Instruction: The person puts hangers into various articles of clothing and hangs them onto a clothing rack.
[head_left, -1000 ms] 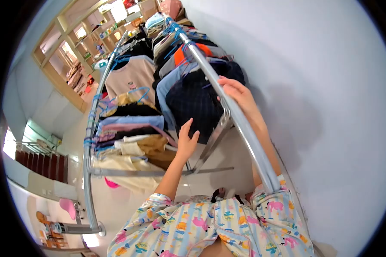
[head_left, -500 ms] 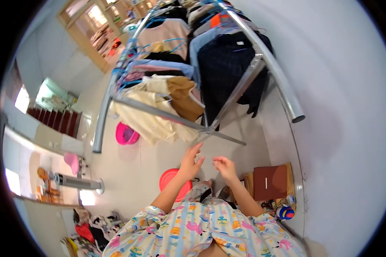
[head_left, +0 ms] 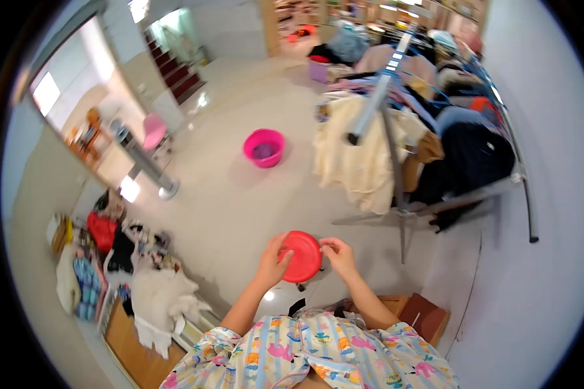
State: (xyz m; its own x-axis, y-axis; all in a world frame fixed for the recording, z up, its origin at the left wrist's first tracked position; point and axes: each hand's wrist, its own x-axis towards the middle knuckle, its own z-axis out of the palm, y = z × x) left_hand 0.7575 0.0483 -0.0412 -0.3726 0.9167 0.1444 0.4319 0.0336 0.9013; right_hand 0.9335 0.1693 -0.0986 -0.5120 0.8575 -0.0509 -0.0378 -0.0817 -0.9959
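My left hand (head_left: 272, 259) is held in front of my body, fingers apart, with nothing in it. My right hand (head_left: 337, 255) is raised beside it, fingers curled with the thumb near the fingertips, and I see nothing in it. Between and below the two hands shows a round red stool top (head_left: 303, 257); whether either hand touches it I cannot tell. Farther off to the right stands a metal clothes rack (head_left: 375, 104), hung with a cream garment (head_left: 350, 149) and a dark navy one (head_left: 477, 155).
A pink basin (head_left: 264, 148) with something purple inside sits on the floor. A tower fan (head_left: 146, 163) and a pink chair (head_left: 154, 131) stand at the left. Clothes (head_left: 165, 295) are heaped at the lower left. A brown box (head_left: 425, 318) lies near the right wall.
My right hand has come off the rack's rail, and both hands are now in front of my body. The view has turned left, so the rack appears farther right and the heaped clothes show more.
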